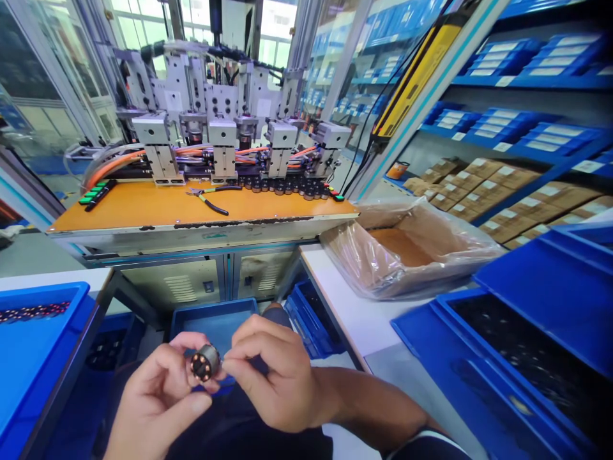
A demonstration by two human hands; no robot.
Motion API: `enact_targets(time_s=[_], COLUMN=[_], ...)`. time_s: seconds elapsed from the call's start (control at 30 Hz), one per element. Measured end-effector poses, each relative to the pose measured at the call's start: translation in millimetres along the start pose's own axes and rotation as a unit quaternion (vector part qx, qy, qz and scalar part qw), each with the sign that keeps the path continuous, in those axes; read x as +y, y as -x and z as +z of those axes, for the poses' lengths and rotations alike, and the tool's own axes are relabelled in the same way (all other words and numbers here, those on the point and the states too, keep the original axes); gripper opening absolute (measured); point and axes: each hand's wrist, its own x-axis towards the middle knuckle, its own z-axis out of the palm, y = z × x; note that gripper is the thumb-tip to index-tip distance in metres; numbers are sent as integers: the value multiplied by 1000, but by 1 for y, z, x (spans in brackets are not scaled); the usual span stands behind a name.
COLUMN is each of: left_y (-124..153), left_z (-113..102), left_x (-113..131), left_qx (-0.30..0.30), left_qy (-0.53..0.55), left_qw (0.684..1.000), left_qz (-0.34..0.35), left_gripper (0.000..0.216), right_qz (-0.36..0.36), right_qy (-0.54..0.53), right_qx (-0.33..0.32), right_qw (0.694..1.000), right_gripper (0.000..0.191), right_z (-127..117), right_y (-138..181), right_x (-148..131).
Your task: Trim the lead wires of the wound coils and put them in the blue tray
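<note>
My left hand [160,396] is closed round a small motor stator [205,363], a short grey metal cylinder with copper windings showing on the end that faces me. Close against its right side is my right hand [272,370], thumb and forefinger pinched together. Whatever lies between those fingertips is too small to make out. Both hands are above my lap, in front of a blue bin [215,316] below the bench.
Pliers [211,197] and several dark round parts [292,186] lie on the orange bench [129,207] under a clamp machine [223,147]. A plastic-lined box [407,268] and a blue crate [450,319] stand right; a blue tray [79,297] is left.
</note>
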Motion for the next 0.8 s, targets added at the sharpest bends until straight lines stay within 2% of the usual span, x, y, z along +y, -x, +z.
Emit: enact_targets(time_s=[0.1, 0.27, 0.37, 0.5, 0.6, 0.7, 0.8], left_y=[-2, 0, 1, -1, -4, -6, -10], left_z=[-3, 4, 2, -8, -14, -17, -22], left_x=[0, 0, -1, -3, -4, -7, -12], left_qx=[-51, 4, -23, -33, -51, -56, -71], left_qy=[-27, -49, -107, -114, -111, -97, -84], left_qw=[996, 994, 985, 985, 985, 986, 983], left_qz=[64, 99, 134, 125, 119, 127, 145], left_gripper=[35, 27, 21, 19, 21, 23, 21], right_qz=[4, 24, 37, 125, 248, 370, 442], right_qy=[-22, -50, -71, -140, -247, -374, -449], right_qx=[2, 9, 30, 44, 1, -47, -58], right_qw=[1000, 998, 996, 981, 937, 849, 774], right_gripper=[8, 9, 7, 8, 11, 28, 42], right_z=[1, 4, 7, 9, 11, 14, 19], right_y=[0, 2, 4, 7, 11, 15, 17], right_x=[1, 3, 0, -7, -7, -2, 6])
